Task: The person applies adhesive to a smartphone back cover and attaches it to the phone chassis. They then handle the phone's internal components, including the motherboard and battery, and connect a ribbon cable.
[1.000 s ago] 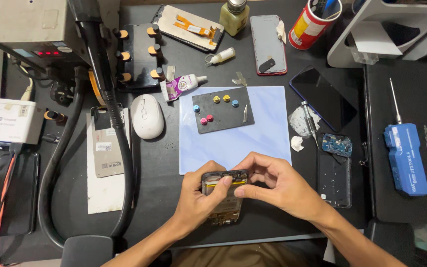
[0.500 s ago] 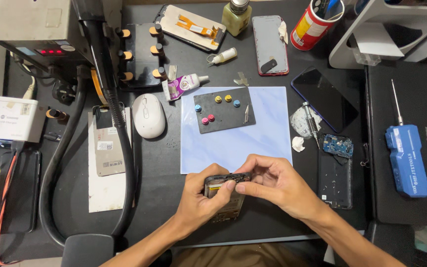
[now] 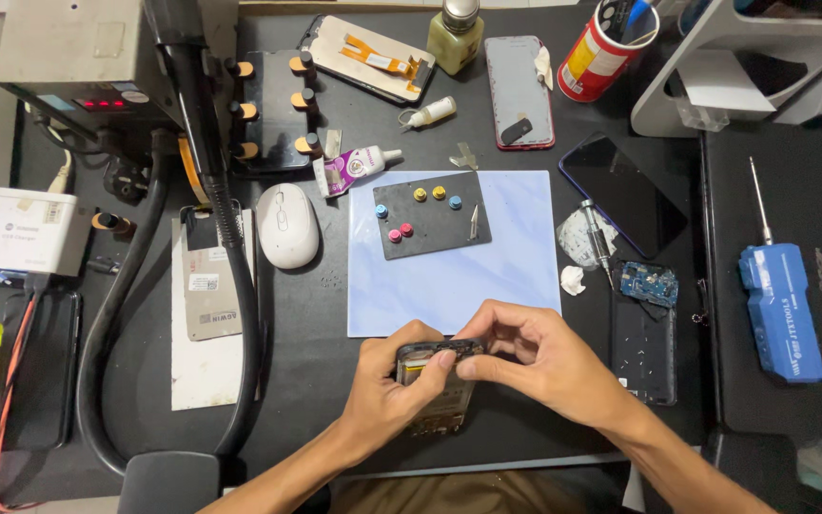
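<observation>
Both my hands work on an opened phone body [image 3: 438,392] with its insides showing, held at the near edge of a black desk. My left hand [image 3: 382,385] cups its left side from below, thumb on the top edge. My right hand [image 3: 539,362] pinches the phone's top edge with fingertips closed together. The lower part of the phone lies between my palms, partly hidden. Just beyond lies a pale blue work mat [image 3: 459,271] carrying a small black plate [image 3: 430,228] with coloured round pieces.
A white mouse [image 3: 287,226] and a thick black hose [image 3: 230,286] sit at left. A phone frame with a blue circuit board [image 3: 646,328] lies at right, beside a blue electric screwdriver [image 3: 777,305]. Further back stand phones [image 3: 518,90], a glue tube [image 3: 354,169], a bottle and a red can [image 3: 601,52].
My hands and the phone have stayed in nearly the same spot. My right fingers have shifted slightly along the phone's top edge.
</observation>
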